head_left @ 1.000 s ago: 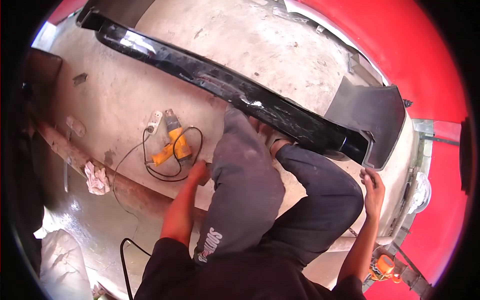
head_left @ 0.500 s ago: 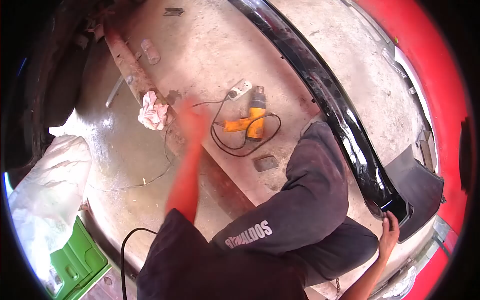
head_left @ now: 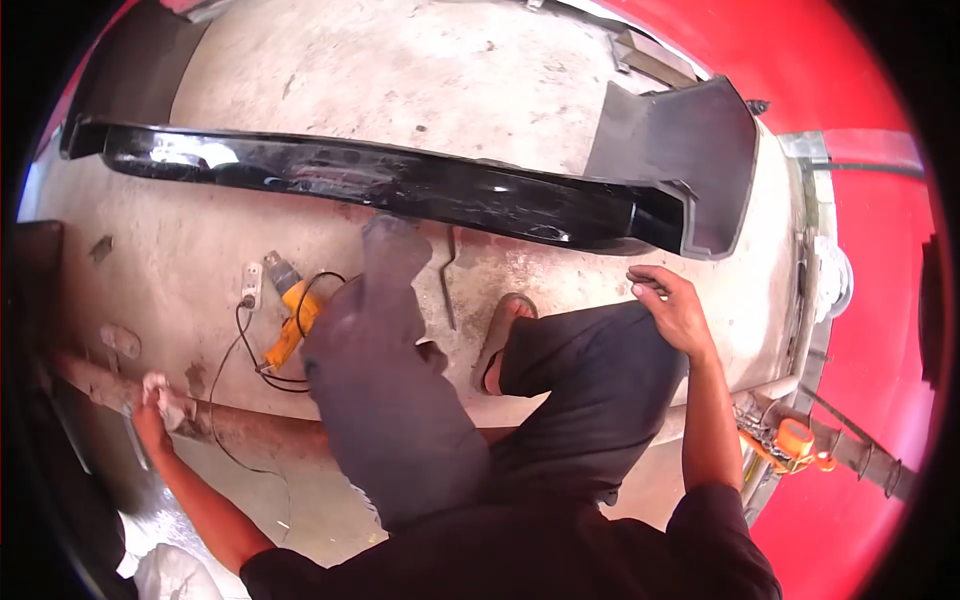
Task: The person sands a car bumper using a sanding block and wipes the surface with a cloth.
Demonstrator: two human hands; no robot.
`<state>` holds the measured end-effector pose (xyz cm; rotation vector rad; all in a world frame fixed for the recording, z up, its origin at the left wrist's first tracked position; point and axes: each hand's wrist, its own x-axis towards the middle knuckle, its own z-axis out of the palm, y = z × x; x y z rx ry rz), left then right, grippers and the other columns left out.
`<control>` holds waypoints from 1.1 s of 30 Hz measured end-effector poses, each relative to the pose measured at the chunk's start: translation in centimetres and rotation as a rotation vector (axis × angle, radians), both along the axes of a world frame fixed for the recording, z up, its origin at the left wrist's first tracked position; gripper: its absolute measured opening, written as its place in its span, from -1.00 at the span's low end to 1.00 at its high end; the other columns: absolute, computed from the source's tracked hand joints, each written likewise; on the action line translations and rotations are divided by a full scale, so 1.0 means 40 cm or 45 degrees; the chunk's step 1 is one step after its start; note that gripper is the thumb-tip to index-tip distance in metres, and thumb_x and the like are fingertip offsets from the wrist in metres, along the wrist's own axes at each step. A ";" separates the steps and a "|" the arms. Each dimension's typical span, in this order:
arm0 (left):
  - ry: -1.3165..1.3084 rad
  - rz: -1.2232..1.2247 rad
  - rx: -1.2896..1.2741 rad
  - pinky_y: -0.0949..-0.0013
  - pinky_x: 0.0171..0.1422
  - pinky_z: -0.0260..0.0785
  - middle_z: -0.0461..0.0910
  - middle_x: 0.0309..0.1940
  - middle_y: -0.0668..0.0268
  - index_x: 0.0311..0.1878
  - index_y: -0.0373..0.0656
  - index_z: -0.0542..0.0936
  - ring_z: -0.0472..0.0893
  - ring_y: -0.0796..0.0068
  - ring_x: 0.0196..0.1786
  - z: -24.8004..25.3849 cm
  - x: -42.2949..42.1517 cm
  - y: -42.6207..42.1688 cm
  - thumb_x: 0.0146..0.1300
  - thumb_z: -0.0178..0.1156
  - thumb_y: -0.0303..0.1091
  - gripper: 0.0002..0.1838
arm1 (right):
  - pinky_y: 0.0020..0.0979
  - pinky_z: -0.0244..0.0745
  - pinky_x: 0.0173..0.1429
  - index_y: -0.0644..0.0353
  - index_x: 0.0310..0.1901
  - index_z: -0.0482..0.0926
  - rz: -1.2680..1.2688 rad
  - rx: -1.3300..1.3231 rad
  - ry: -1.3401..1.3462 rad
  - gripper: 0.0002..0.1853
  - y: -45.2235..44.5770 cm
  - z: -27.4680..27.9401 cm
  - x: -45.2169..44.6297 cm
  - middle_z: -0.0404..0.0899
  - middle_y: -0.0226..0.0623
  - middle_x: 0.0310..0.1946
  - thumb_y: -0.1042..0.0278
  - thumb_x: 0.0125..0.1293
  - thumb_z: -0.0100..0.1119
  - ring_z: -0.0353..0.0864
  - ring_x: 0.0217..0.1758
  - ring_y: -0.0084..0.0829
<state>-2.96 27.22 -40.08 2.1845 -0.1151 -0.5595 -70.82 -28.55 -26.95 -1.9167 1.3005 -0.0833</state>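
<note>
Person's L hand [head_left: 150, 428] is at crumpled cloth [head_left: 178, 410], grip unclear; R hand [head_left: 678, 314], empty & loosely bent, nr black panel [head_left: 420, 187], no cloth on it yet.

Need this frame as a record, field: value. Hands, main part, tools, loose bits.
left hand: at the rag; whether the grip is closed cannot be told
right hand: fingers loosely bent, no object visible in it, apart from the panel
panel: long, glossy black, lying across the view ahead of the person
heat gun: orange with grey nozzle, on the floor, partly hidden by the left leg
socket: white, beside the heat gun
rod: thin, bent, left of the sandal
</note>
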 end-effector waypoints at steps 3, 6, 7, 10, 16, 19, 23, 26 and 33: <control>-0.005 -0.482 -0.053 0.42 0.07 0.41 0.65 -0.08 0.27 0.14 -0.31 0.57 0.60 0.50 -0.06 0.355 -0.141 -0.453 0.26 0.19 -0.39 -0.61 | -0.36 0.53 0.14 0.30 0.08 0.61 0.016 -0.094 -0.096 -0.70 0.001 0.042 -0.018 0.70 -0.16 -0.05 0.42 0.35 0.23 0.68 -0.01 -0.36; -0.177 -0.735 -0.040 0.44 0.10 0.40 0.65 -0.07 0.24 0.17 -0.35 0.55 0.59 0.50 -0.03 0.522 -0.347 -0.767 0.19 0.27 -0.36 -0.52 | -0.36 0.52 0.15 0.29 0.10 0.61 -0.018 -0.180 -0.199 -0.69 -0.016 0.097 -0.033 0.71 -0.19 -0.05 0.40 0.36 0.24 0.67 0.00 -0.39; -0.279 -0.923 -0.016 0.40 0.08 0.42 0.65 -0.09 0.26 0.17 -0.31 0.57 0.60 0.48 -0.06 0.534 -0.395 -0.851 0.18 0.28 -0.34 -0.52 | -0.36 0.52 0.14 0.30 0.09 0.61 -0.053 -0.204 -0.246 -0.69 -0.023 0.120 -0.034 0.71 -0.20 -0.05 0.40 0.35 0.25 0.67 0.01 -0.39; -0.496 -1.282 0.248 0.34 0.07 0.43 0.67 -0.12 0.17 0.08 -0.28 0.60 0.63 0.39 -0.08 0.511 -0.567 -1.082 0.10 0.30 -0.20 -0.51 | -0.36 0.53 0.11 0.30 0.08 0.61 -0.169 -0.252 -0.361 -0.68 -0.039 0.158 -0.039 0.70 -0.19 -0.04 0.37 0.35 0.25 0.67 0.02 -0.37; -0.587 -1.391 0.553 0.09 0.35 0.36 0.57 0.19 0.02 0.23 -0.13 0.57 0.55 0.07 0.25 0.065 -0.741 -1.327 0.11 0.32 0.02 -0.35 | -0.34 0.51 0.09 0.20 0.07 0.64 -0.412 -0.551 -0.332 -0.66 -0.112 0.010 -0.163 0.68 -0.18 -0.03 0.25 0.33 0.27 0.66 0.01 -0.27; -1.211 -0.810 0.556 -0.28 0.47 0.05 0.31 0.42 -0.03 0.37 -0.17 0.40 0.18 -0.12 0.50 -0.173 -0.951 -1.261 0.31 0.16 -0.05 -0.37 | -0.33 0.43 0.18 0.18 0.05 0.66 -0.639 -0.696 -0.246 -0.65 -0.130 0.025 -0.205 0.67 -0.17 -0.02 0.18 0.33 0.28 0.63 0.05 -0.25; -0.837 -1.187 0.131 -0.25 0.57 -0.17 0.16 0.46 -0.19 0.42 -0.33 0.28 0.04 -0.25 0.55 -0.159 -1.272 -1.279 0.39 0.02 -0.11 -0.35 | -0.35 0.42 0.20 0.18 0.04 0.66 -0.617 -0.509 -0.166 -0.66 -0.154 -0.007 -0.200 0.63 -0.16 0.04 0.18 0.33 0.27 0.60 0.12 -0.26; -1.126 -1.649 0.031 -0.25 0.58 -0.18 0.03 0.55 -0.01 0.47 -0.17 0.27 -0.03 -0.13 0.60 -0.184 -1.490 -1.331 0.37 0.03 -0.24 -0.38 | -0.36 0.41 0.24 0.20 0.03 0.65 -0.580 -0.469 -0.066 -0.67 -0.161 0.010 -0.164 0.61 -0.16 0.07 0.20 0.32 0.27 0.59 0.14 -0.25; -1.367 -1.547 0.464 -0.28 0.46 -0.03 0.22 0.50 0.32 0.41 0.21 0.40 0.13 0.15 0.54 -0.178 -1.193 -1.281 0.29 0.09 -0.09 -0.42 | -0.37 0.47 0.03 0.25 0.03 0.64 -0.420 -0.469 -0.087 -0.66 -0.158 0.013 -0.156 0.61 -0.19 0.05 0.20 0.33 0.25 0.61 0.05 -0.29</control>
